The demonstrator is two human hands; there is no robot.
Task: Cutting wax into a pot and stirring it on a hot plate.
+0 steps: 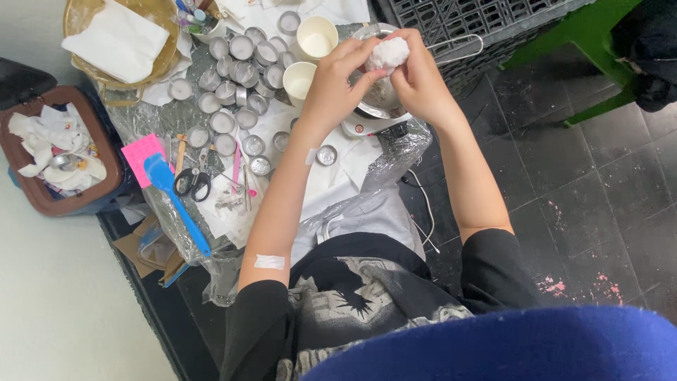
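Note:
Both of my hands meet over a small metal pot [381, 99] that sits on a white base. My left hand [337, 79] and my right hand [417, 79] together grip a crumpled white wad of paper [388, 52] just above the pot. Two pale paper cups [316, 35] stand left of the pot, the nearer cup [300, 79] right beside my left wrist. Several small round metal tealight cups [240, 70] filled with white wax are grouped further left.
A blue spatula [174, 201], black-handled scissors [192, 181] and a pink card [143, 152] lie on the plastic-covered work surface. A brown bin [42, 201] with white waste stands at left. A black crate [465, 25] is behind the pot. Dark tiled floor spreads right.

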